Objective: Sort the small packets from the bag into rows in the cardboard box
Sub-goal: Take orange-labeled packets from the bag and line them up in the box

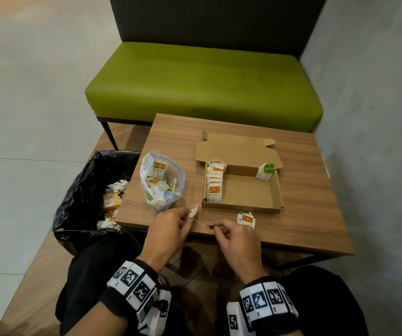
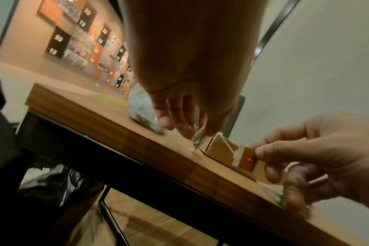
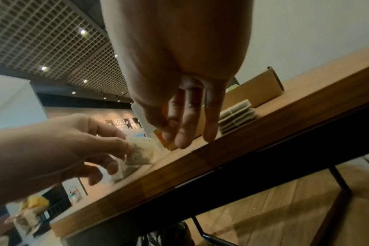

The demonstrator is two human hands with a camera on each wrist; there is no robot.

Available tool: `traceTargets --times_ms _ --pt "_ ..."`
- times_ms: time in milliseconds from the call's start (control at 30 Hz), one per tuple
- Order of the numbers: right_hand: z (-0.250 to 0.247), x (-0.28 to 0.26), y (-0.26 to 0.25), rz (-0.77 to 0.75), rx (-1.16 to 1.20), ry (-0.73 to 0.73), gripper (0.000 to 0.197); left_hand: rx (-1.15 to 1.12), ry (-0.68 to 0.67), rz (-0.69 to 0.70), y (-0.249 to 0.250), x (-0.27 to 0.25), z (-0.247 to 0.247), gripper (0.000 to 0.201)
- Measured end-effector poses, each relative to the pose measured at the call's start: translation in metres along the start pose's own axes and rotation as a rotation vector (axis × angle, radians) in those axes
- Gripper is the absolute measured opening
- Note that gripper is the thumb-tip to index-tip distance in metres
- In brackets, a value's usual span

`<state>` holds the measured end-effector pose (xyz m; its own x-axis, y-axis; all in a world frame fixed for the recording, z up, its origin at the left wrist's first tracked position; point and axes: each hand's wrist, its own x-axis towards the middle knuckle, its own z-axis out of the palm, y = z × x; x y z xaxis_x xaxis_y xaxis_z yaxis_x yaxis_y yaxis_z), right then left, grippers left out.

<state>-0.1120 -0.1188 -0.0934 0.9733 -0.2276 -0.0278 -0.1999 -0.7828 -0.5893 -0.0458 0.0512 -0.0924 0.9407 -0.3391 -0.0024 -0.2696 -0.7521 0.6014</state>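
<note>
Two hands: both work at the near edge of the table [image 1: 304, 190].
Left hand [image 1: 168, 229]: fingertips pinch a white tea bag [image 1: 193, 212] just above the wood.
Right hand [image 1: 236, 236]: thumb and forefinger pinch the tag [image 2: 248, 160] at the other end of the string [image 1: 201, 222].
Cardboard box [image 1: 276, 190]: lid open, one row of packets [image 1: 214, 184] along its left wall, a green-tagged packet [image 1: 265, 171] in the far right corner.
Bag [image 1: 160, 180]: clear plastic, left of the box, packets inside.
Loose packet [image 1: 246, 219]: on the table, in front of the box.
Surface: wood-grain tabletop on a dark frame.
Room: green bench [image 1: 202, 81] behind the table, grey walls, black-lined bin [image 1: 93, 197] at left.
</note>
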Motion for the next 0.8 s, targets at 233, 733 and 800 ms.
traceTargets --times_ms 233,733,800 --pt "-0.011 0.000 -0.007 0.079 0.492 0.253 0.015 -0.738 0.011 -0.291 0.018 -0.002 0.000 0.032" --pt "-0.017 0.019 -0.014 0.137 0.814 -0.031 0.021 -1.082 -0.095 -0.295 0.031 -0.003 -0.003 0.018" --pt "-0.019 0.019 -0.014 0.128 0.813 0.016 0.016 -1.018 -0.134 -0.265 0.032 -0.003 -0.007 0.023"
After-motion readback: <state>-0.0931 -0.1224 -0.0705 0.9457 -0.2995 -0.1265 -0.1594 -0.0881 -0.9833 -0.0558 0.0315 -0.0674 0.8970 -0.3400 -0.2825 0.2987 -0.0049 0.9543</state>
